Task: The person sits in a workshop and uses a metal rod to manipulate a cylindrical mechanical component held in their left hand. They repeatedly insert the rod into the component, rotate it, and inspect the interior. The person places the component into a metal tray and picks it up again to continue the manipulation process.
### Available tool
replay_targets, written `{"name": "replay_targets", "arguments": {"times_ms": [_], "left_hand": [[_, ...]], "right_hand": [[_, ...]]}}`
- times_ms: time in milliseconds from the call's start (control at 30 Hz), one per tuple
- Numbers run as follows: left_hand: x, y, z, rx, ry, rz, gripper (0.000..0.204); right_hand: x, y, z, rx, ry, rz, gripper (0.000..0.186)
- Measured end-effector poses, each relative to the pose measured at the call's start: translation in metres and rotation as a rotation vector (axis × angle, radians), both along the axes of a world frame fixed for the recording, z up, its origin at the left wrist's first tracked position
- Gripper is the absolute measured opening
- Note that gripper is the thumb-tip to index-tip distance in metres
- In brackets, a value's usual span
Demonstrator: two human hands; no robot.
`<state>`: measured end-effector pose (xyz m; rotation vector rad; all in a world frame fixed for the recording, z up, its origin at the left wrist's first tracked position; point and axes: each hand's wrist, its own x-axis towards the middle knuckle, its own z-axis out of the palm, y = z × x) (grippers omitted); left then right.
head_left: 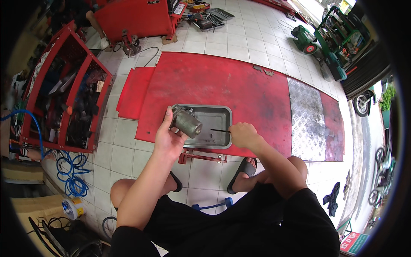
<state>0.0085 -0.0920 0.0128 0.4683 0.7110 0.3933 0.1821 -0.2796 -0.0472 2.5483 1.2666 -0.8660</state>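
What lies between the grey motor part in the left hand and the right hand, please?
In the head view, only the thin dark tool held by the right hand spans it, above the grey metal tray.

White tile floor [239, 40], red ramp [222, 85] (daylit).

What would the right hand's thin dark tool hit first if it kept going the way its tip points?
Probably the grey cylindrical motor part held by the left hand. The right hand aims its thin dark tool leftward toward it, above the grey metal tray. Depth is hard to judge.
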Motion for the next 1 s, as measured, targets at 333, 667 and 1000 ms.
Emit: {"name": "replay_targets", "arguments": {"times_ms": [333,667,1000], "left_hand": [[0.001,-0.002,-0.016,0.458,-0.279,-0.276,0.057],[0.008,-0.037,0.008,0.618,-0.388,-0.341,0.101],[0.007,-0.042,-0.014,0.326,-0.495,-0.430,0.089]], "right_hand": [[-0.045,-0.001,0.042,1.001,1.087,-0.521,0.064],[-0.079,-0.010,0.046,1.217,1.367,-0.747,0.048],[-0.079,-0.017,0.055,0.932,1.576,-0.662,0.037]]}}
